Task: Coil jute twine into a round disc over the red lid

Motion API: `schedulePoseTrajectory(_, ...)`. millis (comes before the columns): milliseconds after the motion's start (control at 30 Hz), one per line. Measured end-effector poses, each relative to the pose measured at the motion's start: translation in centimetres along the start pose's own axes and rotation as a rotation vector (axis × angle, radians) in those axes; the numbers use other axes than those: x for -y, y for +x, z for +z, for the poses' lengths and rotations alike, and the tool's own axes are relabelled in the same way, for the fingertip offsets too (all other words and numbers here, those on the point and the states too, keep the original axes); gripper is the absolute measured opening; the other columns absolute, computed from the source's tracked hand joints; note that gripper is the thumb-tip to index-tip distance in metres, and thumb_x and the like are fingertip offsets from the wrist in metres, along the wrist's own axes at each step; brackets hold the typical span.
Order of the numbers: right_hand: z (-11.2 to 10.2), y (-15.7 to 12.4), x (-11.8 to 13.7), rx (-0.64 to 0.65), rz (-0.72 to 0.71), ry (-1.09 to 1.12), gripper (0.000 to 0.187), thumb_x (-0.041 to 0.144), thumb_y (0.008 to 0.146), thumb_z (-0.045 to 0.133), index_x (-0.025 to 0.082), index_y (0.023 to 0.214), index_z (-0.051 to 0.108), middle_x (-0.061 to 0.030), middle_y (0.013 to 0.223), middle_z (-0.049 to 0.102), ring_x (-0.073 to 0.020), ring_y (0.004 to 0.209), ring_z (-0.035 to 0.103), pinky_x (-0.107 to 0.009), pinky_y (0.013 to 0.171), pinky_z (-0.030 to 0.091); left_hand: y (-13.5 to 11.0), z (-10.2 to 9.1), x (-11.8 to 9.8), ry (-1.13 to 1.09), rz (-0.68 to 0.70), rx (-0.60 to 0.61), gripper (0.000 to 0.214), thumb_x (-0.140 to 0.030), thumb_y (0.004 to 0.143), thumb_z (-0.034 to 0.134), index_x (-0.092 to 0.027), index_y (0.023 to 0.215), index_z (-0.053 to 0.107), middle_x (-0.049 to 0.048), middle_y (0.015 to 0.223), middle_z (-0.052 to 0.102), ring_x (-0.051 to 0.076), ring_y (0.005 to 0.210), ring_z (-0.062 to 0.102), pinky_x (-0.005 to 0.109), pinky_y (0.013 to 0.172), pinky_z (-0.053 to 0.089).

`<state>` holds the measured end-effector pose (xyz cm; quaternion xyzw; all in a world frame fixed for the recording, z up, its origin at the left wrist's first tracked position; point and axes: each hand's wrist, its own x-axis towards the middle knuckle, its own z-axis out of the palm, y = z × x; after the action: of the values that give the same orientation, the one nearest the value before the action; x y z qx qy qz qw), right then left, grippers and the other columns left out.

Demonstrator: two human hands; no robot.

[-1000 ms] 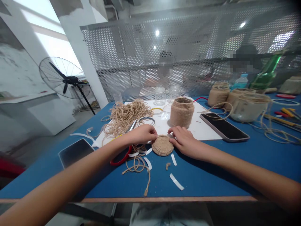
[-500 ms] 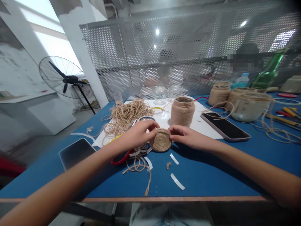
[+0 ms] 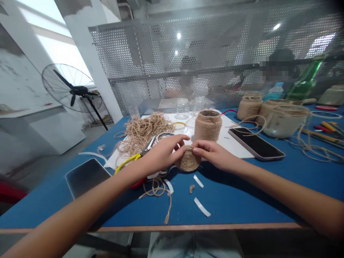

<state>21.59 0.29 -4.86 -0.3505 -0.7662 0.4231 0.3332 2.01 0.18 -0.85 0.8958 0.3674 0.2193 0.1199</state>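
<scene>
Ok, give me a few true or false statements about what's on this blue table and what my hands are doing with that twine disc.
1. The left hand and right hand both hold the round twine-covered disc, tilted up on edge. True.
2. The tall twine-wrapped jar lies on its side. False: it stands upright on the white sheet.
3. A loose heap of tan twine lies left of that jar. True.
4. The scissors have two blue handles. False: one handle is yellow, the other red.
</scene>
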Motion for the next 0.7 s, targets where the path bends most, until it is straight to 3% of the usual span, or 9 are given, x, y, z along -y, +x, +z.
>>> schedulePoseTrajectory(167, -0.1, 0.0, 0.3, -0.074, 0.01, 0.002, 0.028, 0.04, 0.083, 0.044, 0.014, 0.079, 0.053, -0.0003, 0.07, 0.05, -0.0121, 0.067, 0.046, -0.024, 0.063, 0.038, 0.1, -0.1, 0.2, 0.087, 0.021, 0.036, 0.028, -0.031, 0.089, 0.035, -0.016, 0.097, 0.057, 0.0035, 0.084, 0.063, 0.014, 0.076, 0.056, 0.024, 0.067, 0.041)
schedulePoseTrajectory(300, 0.0, 0.1, 0.4, -0.056, 0.076, 0.066, 0.027, 0.04, 0.081, 0.047, 0.014, 0.074, 0.053, 0.0006, 0.067, 0.05, -0.0111, 0.065, 0.046, -0.024, 0.063, 0.037, 0.0, 0.2, 0.5, 0.127, 0.001, 0.039, 0.028, -0.03, 0.09, 0.033, -0.015, 0.093, 0.056, 0.004, 0.081, 0.063, 0.014, 0.072, 0.056, 0.023, 0.064, 0.04)
schedulePoseTrajectory(500, 0.0, 0.2, 0.1, 0.054, 0.067, 0.275, 0.03, 0.038, 0.08, 0.051, 0.014, 0.098, 0.056, -0.004, 0.09, 0.059, -0.014, 0.085, 0.054, -0.028, 0.079, 0.041, -0.2, -0.1, 1.1, 0.039, -0.039, -0.048, 0.025, -0.028, 0.09, 0.033, -0.015, 0.093, 0.054, 0.0034, 0.086, 0.062, 0.014, 0.078, 0.056, 0.023, 0.067, 0.04)
schedulePoseTrajectory(700, 0.4, 0.1, 0.0, 0.039, 0.078, 0.448, 0.033, 0.039, 0.082, 0.048, 0.012, 0.1, 0.058, -0.0066, 0.093, 0.061, -0.0148, 0.087, 0.056, -0.032, 0.087, 0.039, -0.3, -0.4, 0.9, -0.03, -0.073, -0.065, 0.024, -0.028, 0.089, 0.036, -0.016, 0.092, 0.055, 0.0021, 0.083, 0.061, 0.012, 0.074, 0.054, 0.022, 0.066, 0.039)
